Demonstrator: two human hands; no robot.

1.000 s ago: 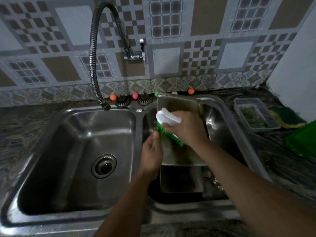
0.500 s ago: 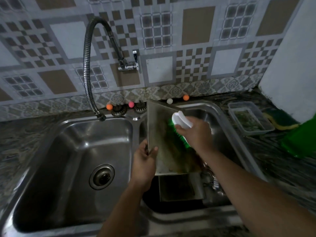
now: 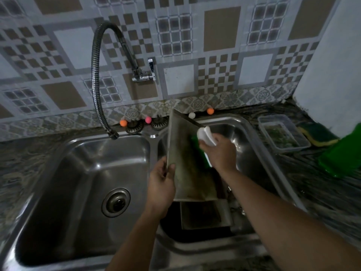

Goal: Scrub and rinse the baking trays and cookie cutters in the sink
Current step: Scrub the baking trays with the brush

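I have the baking tray (image 3: 187,163) propped steeply over the right basin of the sink (image 3: 252,133), my left hand (image 3: 161,184) pinching its left edge in a thumb-and-finger grip while my right hand (image 3: 218,151) wraps the scrub brush (image 3: 205,137) against its face. Pressing too hard could twist the wet tray from that thin pinch, I judge, dropping it onto the second tray (image 3: 205,214) below.

green container (image 3: 343,153): cut off at right edge | lower tray (image 3: 205,216): partly hidden by held tray (image 3: 187,163)
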